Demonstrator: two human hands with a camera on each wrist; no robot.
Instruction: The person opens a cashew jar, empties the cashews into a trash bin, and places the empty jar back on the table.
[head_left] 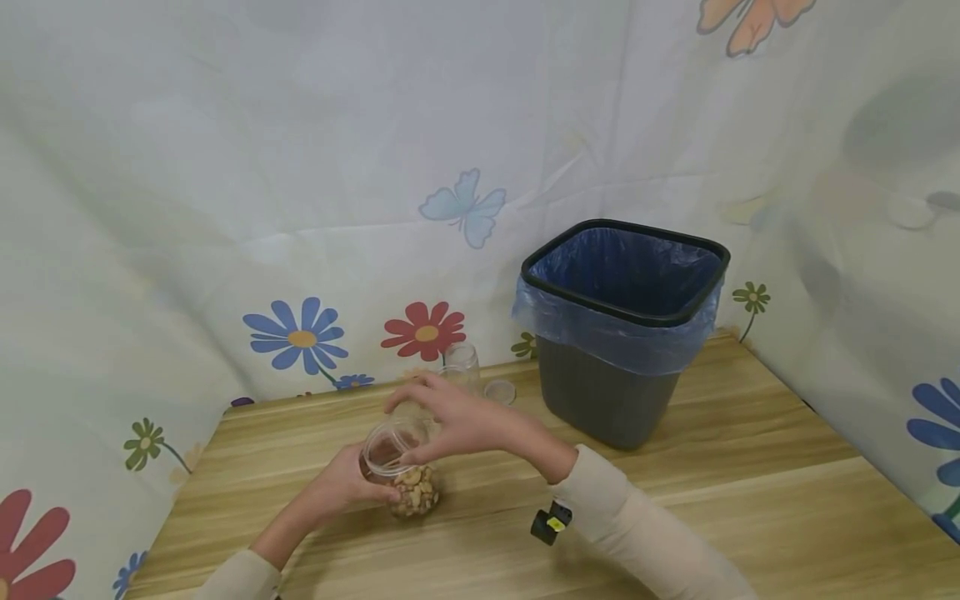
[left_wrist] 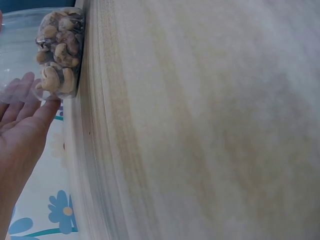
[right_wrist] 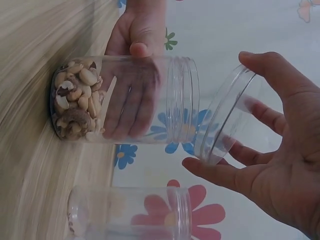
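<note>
My left hand (head_left: 337, 485) grips the side of a clear plastic jar (right_wrist: 162, 100), with the thumb on one side and the fingers behind it. Mixed nuts (right_wrist: 80, 100), cashews among them, fill roughly its lower part. The jar stands on the wooden table. At its mouth, my right hand (right_wrist: 295, 135) holds a clear round lid (right_wrist: 227, 112) by the rim between spread thumb and fingers. The lid is tilted, with one edge close to the threaded neck; whether they touch I cannot tell. In the left wrist view the nuts (left_wrist: 60, 55) show at the jar's bottom.
Behind my right hand stands a second clear jar (head_left: 465, 360), with a round clear lid (head_left: 499, 392) lying beside it. A dark grey bin (head_left: 607, 392) with a blue liner (head_left: 615, 350) is at the back right. A flower-printed curtain (head_left: 337, 250) borders the table (head_left: 480, 550).
</note>
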